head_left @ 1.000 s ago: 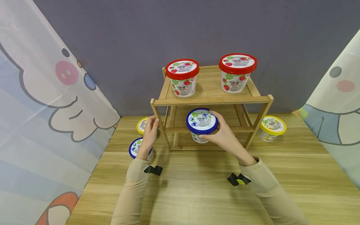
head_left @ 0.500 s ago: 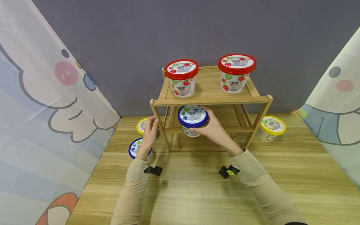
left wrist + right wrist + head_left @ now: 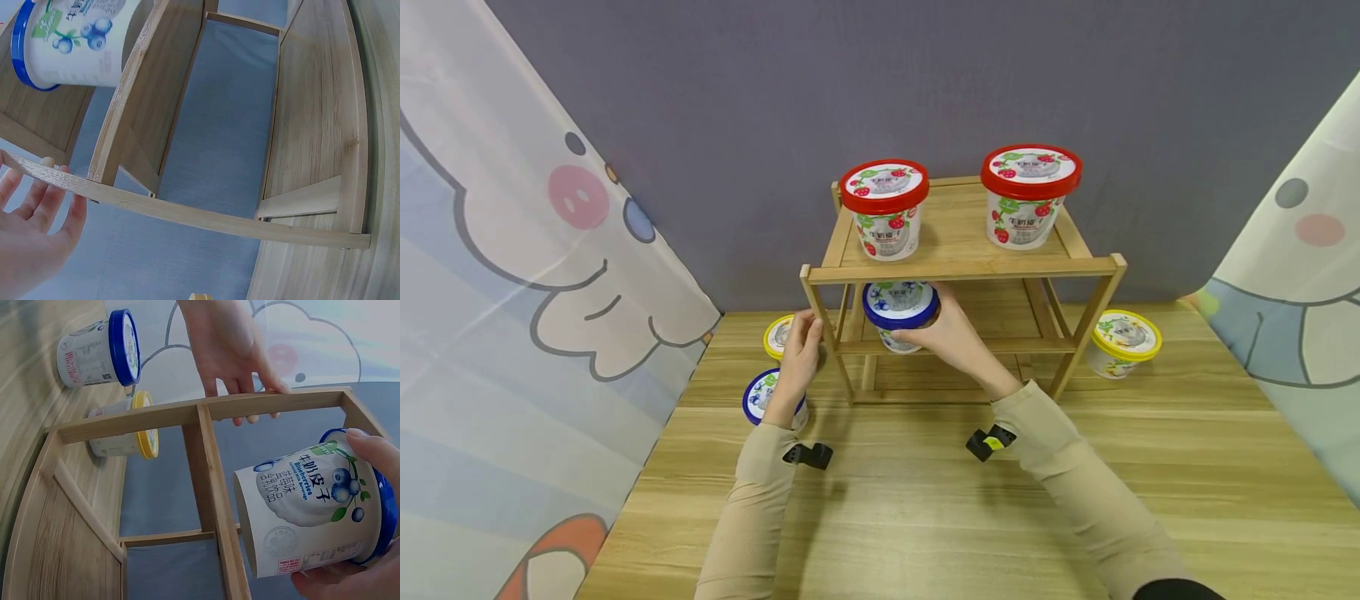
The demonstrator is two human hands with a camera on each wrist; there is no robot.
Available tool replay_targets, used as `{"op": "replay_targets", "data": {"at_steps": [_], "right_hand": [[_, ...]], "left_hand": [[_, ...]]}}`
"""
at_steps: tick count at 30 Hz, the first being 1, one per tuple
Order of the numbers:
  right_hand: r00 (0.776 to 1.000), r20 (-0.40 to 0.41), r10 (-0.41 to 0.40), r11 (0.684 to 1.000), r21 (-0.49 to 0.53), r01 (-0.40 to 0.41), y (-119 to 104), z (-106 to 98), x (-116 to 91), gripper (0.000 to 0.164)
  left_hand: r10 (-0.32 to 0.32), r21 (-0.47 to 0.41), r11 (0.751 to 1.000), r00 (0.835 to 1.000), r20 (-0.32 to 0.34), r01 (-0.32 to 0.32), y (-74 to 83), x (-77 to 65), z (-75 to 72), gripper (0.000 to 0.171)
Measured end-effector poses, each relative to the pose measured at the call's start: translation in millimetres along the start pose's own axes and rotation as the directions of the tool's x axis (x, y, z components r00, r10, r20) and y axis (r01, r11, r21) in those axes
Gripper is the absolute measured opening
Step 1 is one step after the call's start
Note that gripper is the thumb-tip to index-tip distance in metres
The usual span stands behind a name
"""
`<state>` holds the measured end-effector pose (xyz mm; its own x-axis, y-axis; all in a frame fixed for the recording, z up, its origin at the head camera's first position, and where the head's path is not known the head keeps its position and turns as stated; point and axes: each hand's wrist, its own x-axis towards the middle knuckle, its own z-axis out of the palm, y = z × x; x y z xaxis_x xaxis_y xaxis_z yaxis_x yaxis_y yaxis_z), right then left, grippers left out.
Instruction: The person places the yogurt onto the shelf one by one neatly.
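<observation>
My right hand holds a blue-lidded blueberry tub by its sides, upright, under the top shelf at the left part of the wooden rack's middle level. In the right wrist view, thumb and fingers span the lid end of that tub. Its base is near the middle shelf's front rail; whether they touch, I cannot tell. My left hand grips the rack's left front post, fingers behind it, as the left wrist view shows at the post.
Two red-lidded strawberry tubs stand on the top shelf. Left of the rack are a yellow-lidded tub and another blue-lidded tub, partly hidden by my left arm. A second yellow-lidded tub stands at the right.
My right hand has carried the blueberry tub leftward and farther back, from in front of the rack in under the top shelf. The left hand stays on the post.
</observation>
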<state>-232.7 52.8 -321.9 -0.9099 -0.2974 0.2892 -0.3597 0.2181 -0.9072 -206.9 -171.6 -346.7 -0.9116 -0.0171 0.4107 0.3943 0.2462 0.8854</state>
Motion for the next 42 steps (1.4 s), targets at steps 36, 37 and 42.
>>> {"op": "replay_targets", "data": {"at_steps": [36,37,42], "right_hand": [[0.999,0.029,-0.015,0.999,0.047,0.014,13,13,30,0.090],[0.999,0.031,-0.011,0.999,0.053,0.009,12,13,29,0.089],[0.999,0.047,0.010,0.996,0.085,-0.014,-7,12,23,0.088]], "left_hand": [[0.003,0.005,1.000,1.000,-0.013,-0.003,-0.6,0.6,0.9,0.020],[0.004,0.005,1.000,1.000,-0.013,-0.004,-0.8,0.5,1.0,0.020],[0.003,0.004,1.000,1.000,-0.007,-0.003,-0.7,0.4,1.0,0.020]]}}
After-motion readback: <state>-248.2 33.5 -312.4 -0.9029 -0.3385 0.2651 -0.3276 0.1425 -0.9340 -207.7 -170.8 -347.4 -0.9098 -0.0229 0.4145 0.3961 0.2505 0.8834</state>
